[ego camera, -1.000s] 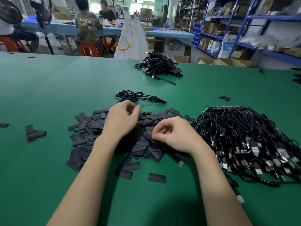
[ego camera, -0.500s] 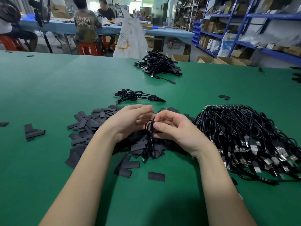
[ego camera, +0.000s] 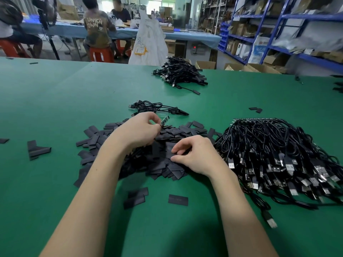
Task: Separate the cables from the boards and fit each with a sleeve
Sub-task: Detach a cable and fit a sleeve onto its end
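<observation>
A heap of flat black sleeves (ego camera: 181,132) lies in the middle of the green table (ego camera: 55,101). My left hand (ego camera: 138,129) hovers over the heap's far side and pinches a small green board (ego camera: 164,121) on a cable end; the cable itself is hidden under the hand. My right hand (ego camera: 194,154) rests on the heap's near side with thumb and fingers pinching one black sleeve (ego camera: 171,150). A big bundle of black USB cables (ego camera: 278,154) still joined to a board strip (ego camera: 254,119) lies at the right.
A few sleeved cables (ego camera: 157,107) lie just beyond the heap, and a larger pile of cables (ego camera: 180,73) sits farther back. Loose sleeves lie at the left (ego camera: 37,150) and near me (ego camera: 178,199). People sit at a blue table behind.
My hands, which held a folded cable together above the heap, have parted. The left now holds up the board end; the right has dropped onto the sleeves and taken one.
</observation>
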Tool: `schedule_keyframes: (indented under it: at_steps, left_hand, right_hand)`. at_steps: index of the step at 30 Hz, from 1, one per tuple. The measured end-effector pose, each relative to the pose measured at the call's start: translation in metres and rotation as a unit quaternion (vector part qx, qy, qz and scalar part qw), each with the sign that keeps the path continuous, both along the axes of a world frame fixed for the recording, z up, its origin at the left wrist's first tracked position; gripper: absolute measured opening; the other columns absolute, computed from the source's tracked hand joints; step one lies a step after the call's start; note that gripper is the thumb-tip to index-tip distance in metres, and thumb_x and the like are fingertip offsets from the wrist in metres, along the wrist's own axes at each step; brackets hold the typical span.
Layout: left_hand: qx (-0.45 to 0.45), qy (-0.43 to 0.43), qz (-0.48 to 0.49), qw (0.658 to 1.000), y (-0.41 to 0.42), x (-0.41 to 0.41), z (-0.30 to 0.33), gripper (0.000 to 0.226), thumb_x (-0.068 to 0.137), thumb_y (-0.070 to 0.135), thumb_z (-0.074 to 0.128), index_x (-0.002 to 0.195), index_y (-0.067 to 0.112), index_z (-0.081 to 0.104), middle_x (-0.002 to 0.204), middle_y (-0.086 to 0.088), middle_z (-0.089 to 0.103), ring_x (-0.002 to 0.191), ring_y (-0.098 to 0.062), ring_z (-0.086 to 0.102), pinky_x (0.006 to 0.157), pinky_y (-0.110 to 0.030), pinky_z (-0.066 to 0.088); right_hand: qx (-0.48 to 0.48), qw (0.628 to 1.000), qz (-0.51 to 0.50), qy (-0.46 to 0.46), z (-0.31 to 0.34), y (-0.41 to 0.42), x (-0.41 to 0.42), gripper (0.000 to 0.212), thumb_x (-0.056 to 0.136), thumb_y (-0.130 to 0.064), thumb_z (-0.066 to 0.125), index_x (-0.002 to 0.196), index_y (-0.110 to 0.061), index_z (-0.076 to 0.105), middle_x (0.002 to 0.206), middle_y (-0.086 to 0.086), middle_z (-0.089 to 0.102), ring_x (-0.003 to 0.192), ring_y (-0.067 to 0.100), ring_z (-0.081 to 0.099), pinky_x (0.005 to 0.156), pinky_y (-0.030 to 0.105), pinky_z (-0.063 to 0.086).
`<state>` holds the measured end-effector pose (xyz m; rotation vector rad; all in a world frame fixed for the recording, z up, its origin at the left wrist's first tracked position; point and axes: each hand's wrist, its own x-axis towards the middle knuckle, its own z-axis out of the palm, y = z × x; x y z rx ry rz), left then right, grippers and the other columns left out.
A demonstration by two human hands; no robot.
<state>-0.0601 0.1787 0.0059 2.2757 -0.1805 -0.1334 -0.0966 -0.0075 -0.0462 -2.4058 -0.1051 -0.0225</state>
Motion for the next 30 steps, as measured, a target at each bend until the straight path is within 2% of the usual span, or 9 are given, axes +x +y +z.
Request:
schedule_keyframes:
  at_steps: [2,4,6,8,9,14,16,22,30]
  left_hand:
    - [0.043,-0.023,-0.011,0.999,0.002,0.0,0.001,0.011,0.095,0.022,0.054,0.092,0.029,0.061,0.085,0.006,0.067,0.064,-0.012,0.055,0.065,-0.028,0.042]
    - [0.028,-0.029,-0.013,0.999,0.002,-0.001,0.0,0.006,0.094,0.028,0.059,0.093,0.03,0.064,0.088,0.009,0.07,0.067,-0.009,0.056,0.067,-0.028,0.042]
    - [0.02,-0.037,-0.013,0.999,0.0,-0.002,-0.004,0.006,0.094,0.035,0.063,0.093,0.03,0.066,0.087,0.011,0.071,0.068,-0.007,0.058,0.066,-0.027,0.042]
    - [0.01,-0.051,-0.012,0.999,-0.001,-0.001,-0.009,0.008,0.093,0.037,0.065,0.093,0.029,0.067,0.084,0.011,0.071,0.068,-0.006,0.057,0.064,-0.026,0.04]
    - [-0.002,-0.056,-0.011,0.998,-0.002,-0.001,-0.012,0.008,0.093,0.037,0.066,0.092,0.029,0.068,0.082,0.011,0.069,0.065,-0.006,0.056,0.063,-0.026,0.04]
    - [-0.074,-0.065,-0.023,0.995,-0.009,0.0,-0.018,0.006,0.093,0.032,0.068,0.091,0.028,0.07,0.066,0.015,0.06,0.05,0.002,0.048,0.057,-0.024,0.037]
    - [-0.082,-0.068,-0.027,0.994,-0.01,0.0,-0.019,0.005,0.093,0.032,0.067,0.091,0.028,0.07,0.066,0.015,0.06,0.048,0.003,0.047,0.052,-0.018,0.036]
    - [-0.113,-0.066,-0.037,0.991,-0.014,-0.001,-0.02,0.005,0.093,0.028,0.069,0.092,0.025,0.072,0.071,0.009,0.061,0.052,-0.002,0.048,0.046,-0.011,0.034]
    - [-0.134,-0.061,-0.047,0.988,-0.015,-0.004,-0.019,0.003,0.093,0.026,0.069,0.093,0.024,0.072,0.072,0.007,0.06,0.047,-0.003,0.044,0.045,-0.012,0.032]
  right_hand:
    - [0.011,1.0,0.003,-0.008,0.001,0.0,0.0,0.013,0.074,-0.028,0.086,0.073,-0.032,0.074,0.067,-0.017,0.071,0.061,-0.005,0.062,0.068,0.015,0.05]
    - [0.04,0.999,-0.004,-0.029,0.002,-0.001,0.001,0.014,0.077,-0.023,0.084,0.071,-0.029,0.072,0.065,-0.016,0.069,0.055,-0.008,0.058,0.059,0.005,0.041]
    - [0.089,0.995,-0.028,-0.039,0.004,-0.003,0.001,0.014,0.081,-0.02,0.081,0.076,-0.027,0.071,0.067,-0.012,0.071,0.057,-0.005,0.063,0.061,0.009,0.048]
    - [0.175,0.983,-0.045,-0.021,0.006,-0.005,0.001,0.014,0.085,-0.014,0.077,0.085,-0.025,0.071,0.073,-0.005,0.074,0.064,0.011,0.073,0.068,0.029,0.062]
    - [0.219,0.974,-0.049,-0.008,0.006,-0.006,0.0,0.015,0.087,-0.011,0.076,0.09,-0.024,0.072,0.077,-0.002,0.075,0.067,0.017,0.075,0.069,0.035,0.064]
    - [0.329,0.943,-0.053,0.007,0.008,-0.011,0.0,0.016,0.087,-0.008,0.078,0.083,-0.023,0.079,0.083,0.002,0.079,0.083,0.02,0.077,0.074,0.03,0.062]
    - [0.369,0.928,-0.059,0.008,0.009,-0.01,0.0,0.014,0.086,-0.005,0.079,0.086,-0.019,0.08,0.085,0.005,0.079,0.085,0.021,0.077,0.072,0.027,0.061]
    - [0.392,0.916,-0.089,0.002,0.011,-0.008,0.0,0.014,0.081,-0.007,0.084,0.094,-0.004,0.08,0.082,0.01,0.079,0.076,0.018,0.076,0.066,0.024,0.06]
    - [0.407,0.91,-0.085,-0.015,0.015,-0.005,-0.004,0.01,0.078,-0.007,0.086,0.086,-0.006,0.08,0.078,0.013,0.078,0.071,0.019,0.073,0.063,0.021,0.059]
